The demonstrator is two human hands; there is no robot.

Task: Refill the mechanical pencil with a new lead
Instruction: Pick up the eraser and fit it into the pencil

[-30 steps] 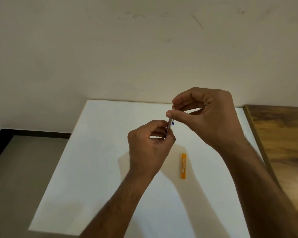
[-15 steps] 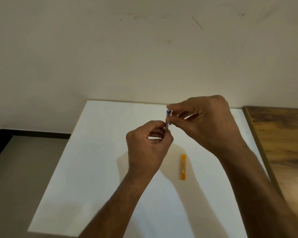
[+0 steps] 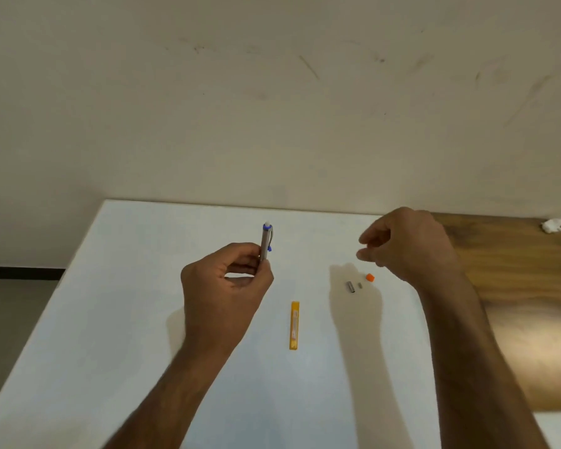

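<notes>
My left hand [image 3: 225, 286] grips a grey mechanical pencil [image 3: 266, 241] upright, its blue clip and white eraser end pointing up. My right hand [image 3: 408, 246] hovers to the right, fingers loosely curled and apart, holding nothing I can see. Below it on the white table [image 3: 127, 303] lie a small grey metal cap [image 3: 350, 286], a tiny grey piece [image 3: 359, 285] and a small orange cap [image 3: 370, 277]. An orange lead case [image 3: 294, 325] lies flat between my two forearms.
The white table ends at the beige wall behind. To the right a brown wooden surface [image 3: 515, 303] adjoins it, with a crumpled white tissue [image 3: 552, 225] at its far end. Grey floor shows at the left.
My right hand has left the pencil's top and moved right, away from my left hand. The pencil's white eraser end now shows, and small caps are now visible on the table.
</notes>
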